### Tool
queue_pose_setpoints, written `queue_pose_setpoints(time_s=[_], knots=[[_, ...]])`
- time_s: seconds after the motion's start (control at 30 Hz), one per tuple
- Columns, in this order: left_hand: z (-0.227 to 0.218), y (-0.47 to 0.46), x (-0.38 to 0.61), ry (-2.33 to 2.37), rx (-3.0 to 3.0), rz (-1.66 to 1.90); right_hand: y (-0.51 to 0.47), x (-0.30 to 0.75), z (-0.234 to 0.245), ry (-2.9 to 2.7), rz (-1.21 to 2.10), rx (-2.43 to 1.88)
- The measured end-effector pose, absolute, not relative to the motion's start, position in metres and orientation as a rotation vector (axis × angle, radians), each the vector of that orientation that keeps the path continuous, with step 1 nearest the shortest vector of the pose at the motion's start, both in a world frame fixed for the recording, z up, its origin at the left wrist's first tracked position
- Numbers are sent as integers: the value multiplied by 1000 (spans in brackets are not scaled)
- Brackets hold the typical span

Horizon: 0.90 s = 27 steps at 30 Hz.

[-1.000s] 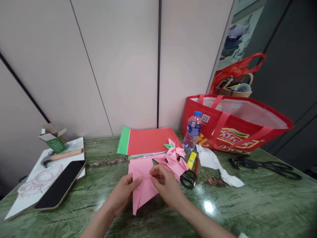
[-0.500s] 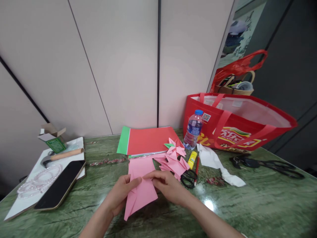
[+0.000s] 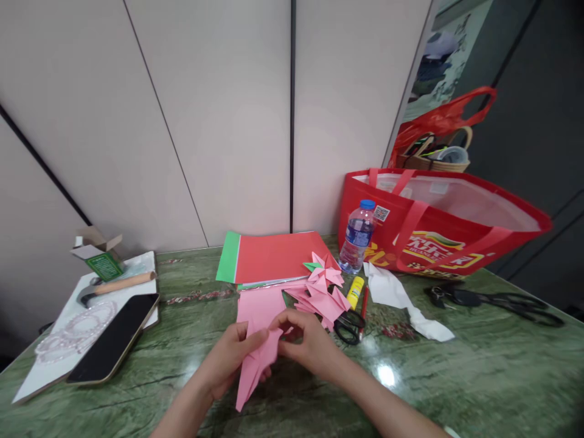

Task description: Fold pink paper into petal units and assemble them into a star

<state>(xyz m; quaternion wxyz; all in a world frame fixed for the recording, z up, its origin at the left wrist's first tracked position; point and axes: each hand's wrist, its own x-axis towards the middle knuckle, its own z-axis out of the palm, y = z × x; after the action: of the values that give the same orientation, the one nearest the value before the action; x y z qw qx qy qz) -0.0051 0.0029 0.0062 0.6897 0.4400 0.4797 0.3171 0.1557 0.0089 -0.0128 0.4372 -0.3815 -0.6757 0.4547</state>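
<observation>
Both hands grip one folded piece of pink paper (image 3: 256,370) above the green marbled table. My left hand (image 3: 232,359) holds its left side, thumb on top and fingertips showing beneath. My right hand (image 3: 306,344) pinches the upper right edge between thumb and index finger. The paper is bent, with a narrow point hanging toward me. Just behind lies flat pink paper (image 3: 261,302). To the right are folded pink paper pieces (image 3: 323,302) and a pink paper flower (image 3: 325,274) with a green tip.
Red and green sheets (image 3: 278,255) lie at the back. A glue stick (image 3: 355,293), black-handled scissors (image 3: 349,327), a red pencil (image 3: 364,304), a water bottle (image 3: 358,240) and a red bag (image 3: 387,225) stand or lie rightward. A phone (image 3: 114,340) and hammer (image 3: 121,284) lie left.
The pink paper lay broad and flat between my hands; now its right side is lifted and bent, so it looks narrower. My right hand has changed from fingers resting on it to a pinch.
</observation>
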Motion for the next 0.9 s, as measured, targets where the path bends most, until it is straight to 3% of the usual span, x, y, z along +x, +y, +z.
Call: queue_pose_setpoints(time_s=[0.63,0.9], knots=[[0,3,-5,778,827,767,0,149,-6,-1626,1173,-752],[-5,9,-1,1111,1150,952,3,149,-10,-1480,1389,-752]])
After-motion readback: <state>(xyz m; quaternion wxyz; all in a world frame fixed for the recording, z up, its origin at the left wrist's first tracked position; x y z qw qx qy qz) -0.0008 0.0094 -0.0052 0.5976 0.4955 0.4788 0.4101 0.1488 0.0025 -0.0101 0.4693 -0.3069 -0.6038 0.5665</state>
